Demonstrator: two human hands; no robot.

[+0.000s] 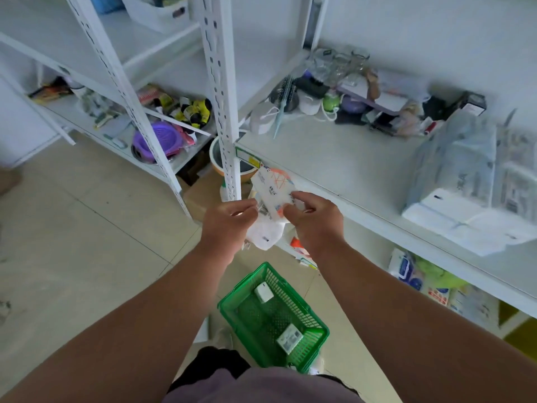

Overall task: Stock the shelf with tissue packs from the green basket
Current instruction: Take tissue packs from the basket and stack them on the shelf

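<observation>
Both hands are holding 1 tissue pack (pixel 273 193) in the air just in front of the white shelf (pixel 334 158), near its front left corner. The pack is showing a flat white wrapper with orange and pink print and a barcode on its lower end. The left hand (pixel 229 219) is pinching its left edge with curled fingers, and the right hand (pixel 313 219) is pinching its right edge, thumb on top. More white wrapping is hanging below the hands; what it is cannot be told.

The shelf board is lying bare across its middle, between the slotted upright post (pixel 225 106) on the left and large clear-wrapped tissue bundles (pixel 470 181) on the right. Brushes, cups and small goods are crowding the back of the board.

The green basket (pixel 312 318) is sitting on the tiled floor below the arms, holding 2 small white packs (pixel 263 291), 1 near its far corner and 1 near its near side.
</observation>
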